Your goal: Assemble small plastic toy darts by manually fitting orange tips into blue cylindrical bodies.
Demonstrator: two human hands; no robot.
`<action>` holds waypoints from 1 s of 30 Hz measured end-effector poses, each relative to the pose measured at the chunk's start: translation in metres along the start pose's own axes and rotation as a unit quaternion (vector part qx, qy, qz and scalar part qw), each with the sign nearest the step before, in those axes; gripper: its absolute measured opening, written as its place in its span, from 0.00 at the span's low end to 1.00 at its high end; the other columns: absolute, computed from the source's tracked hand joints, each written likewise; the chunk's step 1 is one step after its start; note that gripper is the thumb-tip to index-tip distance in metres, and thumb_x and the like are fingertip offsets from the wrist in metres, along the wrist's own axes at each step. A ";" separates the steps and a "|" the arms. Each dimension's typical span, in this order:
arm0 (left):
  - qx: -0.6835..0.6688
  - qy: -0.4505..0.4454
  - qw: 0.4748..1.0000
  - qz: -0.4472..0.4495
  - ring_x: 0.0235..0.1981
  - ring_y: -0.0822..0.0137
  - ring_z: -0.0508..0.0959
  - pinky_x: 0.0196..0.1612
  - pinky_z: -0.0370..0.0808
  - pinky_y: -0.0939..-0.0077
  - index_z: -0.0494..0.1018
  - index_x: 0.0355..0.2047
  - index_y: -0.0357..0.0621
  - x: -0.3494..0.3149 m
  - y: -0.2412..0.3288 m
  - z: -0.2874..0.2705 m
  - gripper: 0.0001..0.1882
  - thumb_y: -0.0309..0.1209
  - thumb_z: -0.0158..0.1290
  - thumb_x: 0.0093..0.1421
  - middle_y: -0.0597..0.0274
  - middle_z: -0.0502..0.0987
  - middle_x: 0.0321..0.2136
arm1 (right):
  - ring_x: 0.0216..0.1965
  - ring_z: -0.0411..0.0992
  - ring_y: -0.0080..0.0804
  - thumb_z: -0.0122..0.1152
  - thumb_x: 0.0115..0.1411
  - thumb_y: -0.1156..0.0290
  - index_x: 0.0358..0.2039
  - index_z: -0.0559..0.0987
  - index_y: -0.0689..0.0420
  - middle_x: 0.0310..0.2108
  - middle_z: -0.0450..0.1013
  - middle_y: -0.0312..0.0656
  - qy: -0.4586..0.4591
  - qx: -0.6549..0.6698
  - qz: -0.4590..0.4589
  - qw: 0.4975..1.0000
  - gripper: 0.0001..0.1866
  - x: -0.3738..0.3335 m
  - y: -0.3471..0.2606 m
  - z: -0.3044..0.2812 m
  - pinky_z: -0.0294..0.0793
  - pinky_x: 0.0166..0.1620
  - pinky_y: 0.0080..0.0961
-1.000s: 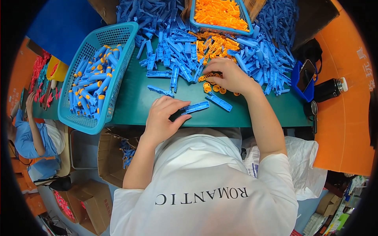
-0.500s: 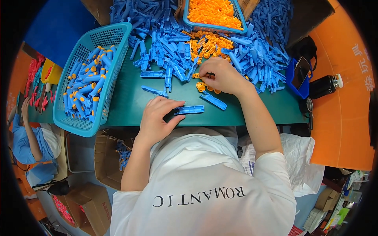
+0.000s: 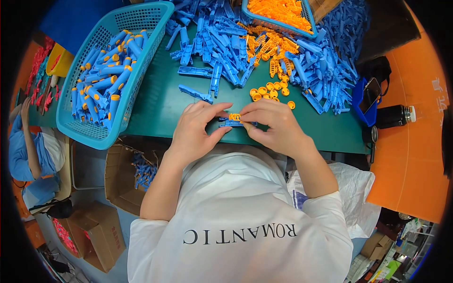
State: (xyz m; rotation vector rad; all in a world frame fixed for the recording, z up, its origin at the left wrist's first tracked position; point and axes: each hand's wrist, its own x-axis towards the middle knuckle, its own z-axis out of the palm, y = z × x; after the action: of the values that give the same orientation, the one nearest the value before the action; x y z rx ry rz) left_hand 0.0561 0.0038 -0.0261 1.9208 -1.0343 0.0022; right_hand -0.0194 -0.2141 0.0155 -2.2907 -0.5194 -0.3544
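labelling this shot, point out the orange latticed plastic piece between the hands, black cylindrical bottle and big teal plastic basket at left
Orange latticed plastic piece (image 3: 234,117): head view, exposed middle
Black cylindrical bottle (image 3: 391,117): head view, its body
Big teal plastic basket (image 3: 81,134): head view, near rim

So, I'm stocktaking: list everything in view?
Table: one, green, centre
Shell: one, blue, table front
Strip: one, orange, over shell
Caps: over ten, orange, centre
Loose shells: many, blue, heaped behind
Loose strips: many, orange, between heaps
Large basket: one, blue, left
Handles: many, blue and orange, inside
Small basket: one, blue, back
Basket strips: many, orange, inside
Bin: one, blue, right
Phone: one, dark, in bin
Bottle: one, black, by bin
Tub: one, yellow, far left
Coworker: one, blue clothing, far left
Boxes: two, brown, lower left
Pink parts: many, pink, left
Bag: one, white, lower right
Shirt: one, white, lower centre
Left hand: one, bare, by shell
Right hand: one, bare, at strip
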 end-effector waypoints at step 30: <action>0.032 0.034 0.995 0.086 0.35 0.62 0.78 0.41 0.72 0.68 0.83 0.34 0.46 -0.001 -0.005 0.007 0.11 0.25 0.67 0.48 0.67 0.83 0.35 | 0.44 0.76 0.43 0.68 0.51 0.80 0.41 0.81 0.64 0.44 0.78 0.46 0.051 -0.102 -0.003 0.993 0.15 -0.025 -0.015 0.019 0.78 0.46 0.37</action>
State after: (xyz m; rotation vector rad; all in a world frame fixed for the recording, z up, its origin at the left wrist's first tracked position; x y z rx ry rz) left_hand 0.0564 0.0009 -0.0342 1.8694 -1.1611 0.1994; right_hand -0.0468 -0.1975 0.0015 -2.4523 -0.4554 -0.5477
